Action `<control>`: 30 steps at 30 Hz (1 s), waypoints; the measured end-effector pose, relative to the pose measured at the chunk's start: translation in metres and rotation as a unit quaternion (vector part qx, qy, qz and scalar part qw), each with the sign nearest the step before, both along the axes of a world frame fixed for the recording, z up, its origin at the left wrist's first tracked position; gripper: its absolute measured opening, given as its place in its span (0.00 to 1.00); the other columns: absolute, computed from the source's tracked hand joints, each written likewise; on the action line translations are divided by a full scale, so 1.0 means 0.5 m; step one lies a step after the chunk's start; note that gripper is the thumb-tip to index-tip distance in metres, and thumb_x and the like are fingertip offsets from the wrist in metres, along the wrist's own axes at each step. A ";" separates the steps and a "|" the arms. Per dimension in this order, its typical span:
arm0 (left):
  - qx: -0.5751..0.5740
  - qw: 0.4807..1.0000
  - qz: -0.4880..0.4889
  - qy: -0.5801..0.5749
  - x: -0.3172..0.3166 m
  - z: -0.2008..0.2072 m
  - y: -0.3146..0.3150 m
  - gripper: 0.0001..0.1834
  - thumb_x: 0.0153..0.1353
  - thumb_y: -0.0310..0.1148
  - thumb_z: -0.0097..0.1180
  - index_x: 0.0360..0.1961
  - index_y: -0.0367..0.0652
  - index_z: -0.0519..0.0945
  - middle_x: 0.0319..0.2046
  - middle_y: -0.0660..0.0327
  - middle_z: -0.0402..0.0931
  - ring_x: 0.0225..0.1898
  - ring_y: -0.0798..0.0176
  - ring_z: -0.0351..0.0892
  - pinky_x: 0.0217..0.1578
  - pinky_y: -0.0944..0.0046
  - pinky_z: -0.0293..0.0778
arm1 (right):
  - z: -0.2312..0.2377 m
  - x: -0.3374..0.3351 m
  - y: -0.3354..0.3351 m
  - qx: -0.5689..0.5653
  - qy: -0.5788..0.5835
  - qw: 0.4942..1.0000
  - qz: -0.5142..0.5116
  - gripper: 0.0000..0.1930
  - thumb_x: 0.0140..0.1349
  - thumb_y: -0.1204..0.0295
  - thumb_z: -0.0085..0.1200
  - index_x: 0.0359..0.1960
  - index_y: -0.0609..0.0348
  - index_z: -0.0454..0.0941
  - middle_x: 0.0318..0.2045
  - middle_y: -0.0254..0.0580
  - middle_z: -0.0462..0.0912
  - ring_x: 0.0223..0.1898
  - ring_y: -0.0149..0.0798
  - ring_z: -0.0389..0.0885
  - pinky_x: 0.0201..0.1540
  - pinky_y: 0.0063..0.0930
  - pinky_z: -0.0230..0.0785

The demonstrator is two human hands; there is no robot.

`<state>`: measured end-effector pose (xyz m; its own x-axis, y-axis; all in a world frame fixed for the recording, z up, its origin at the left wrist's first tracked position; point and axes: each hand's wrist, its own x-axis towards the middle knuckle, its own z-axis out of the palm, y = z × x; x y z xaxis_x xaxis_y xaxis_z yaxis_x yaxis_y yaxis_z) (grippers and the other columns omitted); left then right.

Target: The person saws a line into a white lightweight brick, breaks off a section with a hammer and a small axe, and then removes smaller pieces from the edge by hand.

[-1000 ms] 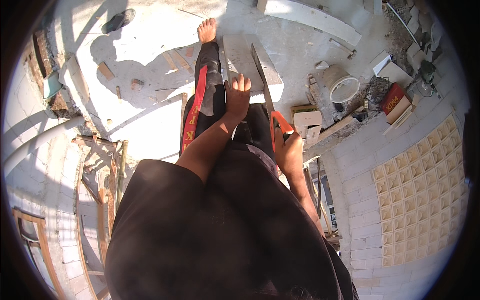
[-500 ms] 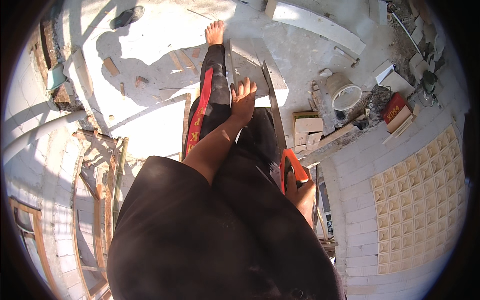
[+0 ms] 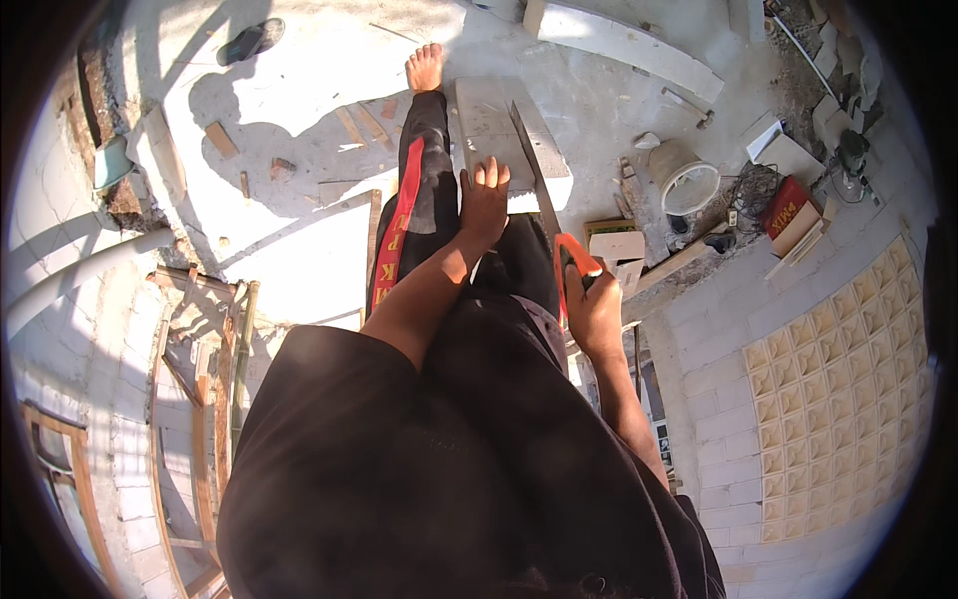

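Note:
A pale, light-grey block (image 3: 481,112) lies in front of me beside my outstretched leg. On its near end rests my left hand (image 3: 484,208), fingers extended and pressing down on the top. My right hand (image 3: 596,304) is closed round the orange handle of a handsaw (image 3: 539,182). The long blade points away from me and lies across the block's right part, to the right of my left hand. How deep the teeth sit in the block cannot be made out.
My bare foot (image 3: 424,70) is left of the block. Wood scraps (image 3: 222,140) are scattered on the floor at left. To the right are a white bucket (image 3: 689,185), a hammer (image 3: 691,108), a cardboard box (image 3: 616,247) and a red box (image 3: 788,210). A long pale beam (image 3: 624,45) lies beyond.
My right hand has pushed the saw forward, away from me. The blade now reaches farther along the block, and more of my right forearm shows. My left hand has stayed in place.

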<state>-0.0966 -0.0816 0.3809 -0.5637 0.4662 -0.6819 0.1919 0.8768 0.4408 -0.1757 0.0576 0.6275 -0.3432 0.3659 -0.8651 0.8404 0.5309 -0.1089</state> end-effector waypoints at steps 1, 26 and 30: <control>0.002 1.000 -0.008 0.004 -0.011 0.004 -0.003 0.44 0.54 0.42 0.69 0.70 0.44 0.63 0.70 0.50 0.60 0.70 0.45 0.59 0.70 0.33 0.54 | -0.073 -0.003 0.013 -0.008 -0.028 0.999 0.022 0.18 0.71 0.65 0.54 0.42 0.75 0.79 0.22 0.62 0.83 0.31 0.55 0.89 0.36 0.46 0.76; -0.034 0.988 0.041 -0.146 -0.138 -0.055 -0.037 0.57 0.42 0.43 0.80 0.73 0.45 0.63 0.65 0.46 0.72 0.66 0.45 0.73 0.65 0.52 0.72 | 0.378 0.162 0.165 0.020 0.136 0.976 -0.166 0.30 0.64 0.69 0.66 0.63 0.74 0.73 0.44 0.52 0.88 0.38 0.30 0.85 0.47 0.28 0.77; -0.068 0.946 0.313 -0.041 -0.032 -0.009 -0.010 0.57 0.43 0.31 0.81 0.72 0.34 0.59 0.69 0.43 0.64 0.70 0.42 0.65 0.69 0.54 0.66 | 0.278 0.164 0.268 -0.046 0.137 0.989 -0.024 0.34 0.65 0.64 0.65 0.69 0.70 0.69 0.41 0.57 0.89 0.35 0.36 0.90 0.40 0.32 0.81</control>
